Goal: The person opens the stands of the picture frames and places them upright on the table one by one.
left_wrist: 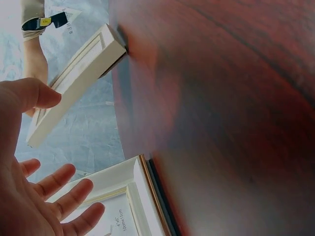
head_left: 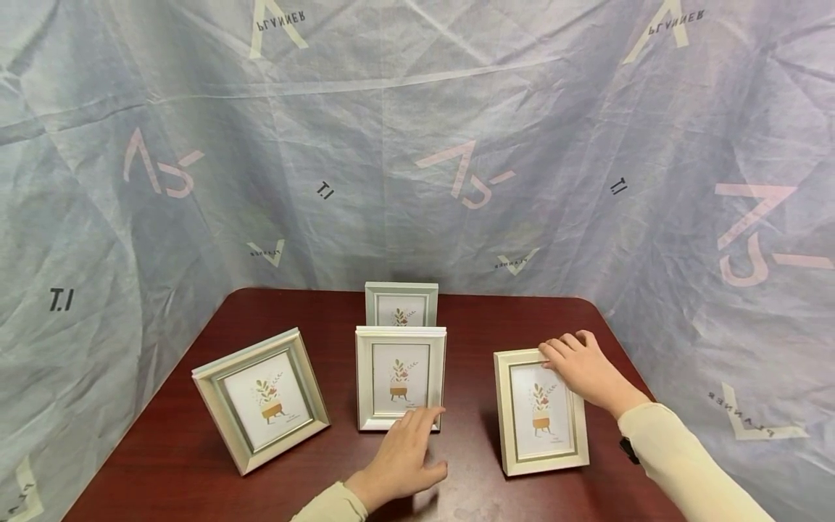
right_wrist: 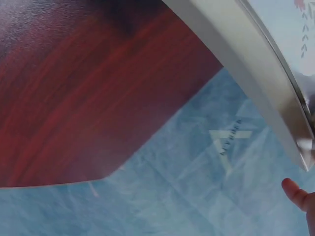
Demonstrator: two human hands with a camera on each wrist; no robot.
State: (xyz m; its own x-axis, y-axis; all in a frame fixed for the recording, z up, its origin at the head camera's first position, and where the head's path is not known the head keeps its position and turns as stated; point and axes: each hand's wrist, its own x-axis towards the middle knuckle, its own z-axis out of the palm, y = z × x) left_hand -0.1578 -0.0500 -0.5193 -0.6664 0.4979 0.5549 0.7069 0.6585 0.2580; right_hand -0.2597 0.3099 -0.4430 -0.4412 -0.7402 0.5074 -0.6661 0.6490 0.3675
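Observation:
On the table stand several picture frames, each with a printed potted plant. My right hand (head_left: 580, 370) grips the upper right corner of the cream picture frame (head_left: 580, 435), its fingers curled over the top edge. In the right wrist view this frame (right_wrist: 236, 54) fills the upper right, and one finger (right_wrist: 295, 192) stands apart from it. My left hand (head_left: 404, 457) has its fingers spread before the lower edge of the white picture frame (head_left: 401, 335). It holds nothing in the left wrist view, where the white frame's corner (left_wrist: 142, 182) appears beyond the fingertips.
A pale green picture frame (head_left: 401, 288) stands behind the white one, partly hidden. At the left, a champagne-coloured picture frame (head_left: 215, 406) is angled inward. Grey printed cloth (head_left: 385, 239) hangs around the dark red wooden table (head_left: 163, 464).

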